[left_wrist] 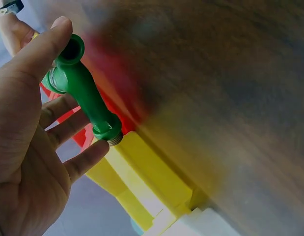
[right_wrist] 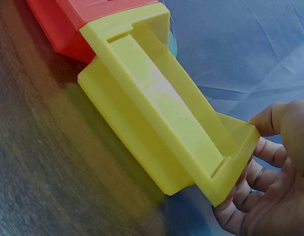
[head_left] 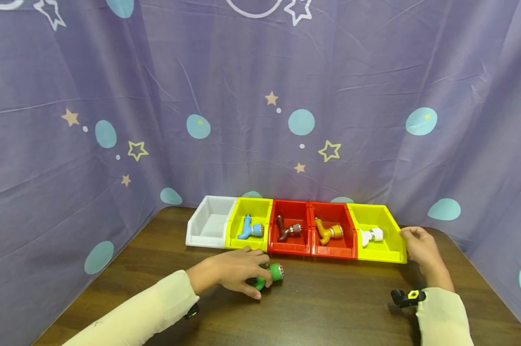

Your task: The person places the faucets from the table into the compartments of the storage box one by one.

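Observation:
My left hand (head_left: 236, 270) holds a green plastic tap (head_left: 276, 272) just in front of the bin row. In the left wrist view, the thumb lies by the open spout of the green tap (left_wrist: 88, 96), and a fingertip touches its threaded end. My right hand (head_left: 426, 252) pinches the side wall of the rightmost yellow bin (head_left: 395, 240), thumb on top and fingers behind, as the right wrist view shows. A white tap (head_left: 371, 235) lies inside that bin. The fingertips on its outer side are partly hidden.
Leftward stand a red bin (head_left: 335, 252) with an orange-yellow tap (head_left: 328, 232), another red bin (head_left: 290, 248) with a brown tap (head_left: 288, 228), a yellow bin (head_left: 260, 204) with a blue tap (head_left: 250, 228), and a white bin (head_left: 213, 223). A patterned curtain (head_left: 252, 72) hangs behind the wooden table (head_left: 329, 307).

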Motion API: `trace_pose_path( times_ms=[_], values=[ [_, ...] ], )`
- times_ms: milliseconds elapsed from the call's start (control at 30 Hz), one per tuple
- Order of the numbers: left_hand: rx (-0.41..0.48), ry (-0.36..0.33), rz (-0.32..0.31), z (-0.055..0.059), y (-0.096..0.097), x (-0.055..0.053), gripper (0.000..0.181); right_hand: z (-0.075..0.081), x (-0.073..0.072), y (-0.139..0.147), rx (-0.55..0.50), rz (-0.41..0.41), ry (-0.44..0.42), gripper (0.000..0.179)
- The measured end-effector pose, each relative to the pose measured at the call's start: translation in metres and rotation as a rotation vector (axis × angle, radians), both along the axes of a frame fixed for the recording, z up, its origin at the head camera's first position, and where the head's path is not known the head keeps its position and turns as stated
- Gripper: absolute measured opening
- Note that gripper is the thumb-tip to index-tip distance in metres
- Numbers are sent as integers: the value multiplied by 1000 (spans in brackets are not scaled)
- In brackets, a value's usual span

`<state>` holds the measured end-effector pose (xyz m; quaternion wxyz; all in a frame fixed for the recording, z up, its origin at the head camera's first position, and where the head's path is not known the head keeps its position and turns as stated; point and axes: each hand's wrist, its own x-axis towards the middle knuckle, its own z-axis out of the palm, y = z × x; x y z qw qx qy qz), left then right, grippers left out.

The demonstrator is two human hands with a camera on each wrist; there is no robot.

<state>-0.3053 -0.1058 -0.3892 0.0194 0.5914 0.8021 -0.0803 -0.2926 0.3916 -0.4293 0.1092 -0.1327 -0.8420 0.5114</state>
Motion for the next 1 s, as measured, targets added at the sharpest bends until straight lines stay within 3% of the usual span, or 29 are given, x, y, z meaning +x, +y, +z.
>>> trace_pose_path(
  times_ms=[267, 467, 633, 867, 1000],
  values=[
    [10, 93, -8, 16, -8, 4, 29, 2, 1, -2, -2, 1, -4, 48],
    [6, 111, 35, 27, -15, 0, 30, 2, 2, -3, -10, 1, 3, 48],
    [23, 118, 78, 36, -26, -10, 27, 1, 1, -3, -8, -4, 1, 48],
    [63, 208, 86, 48, -50, -27, 28, 0, -1, -4, -6, -12, 15, 47],
    [67, 238, 102, 50, -66, -41, 31, -1, -1, -4, -4, -20, 27, 46]
  ],
)
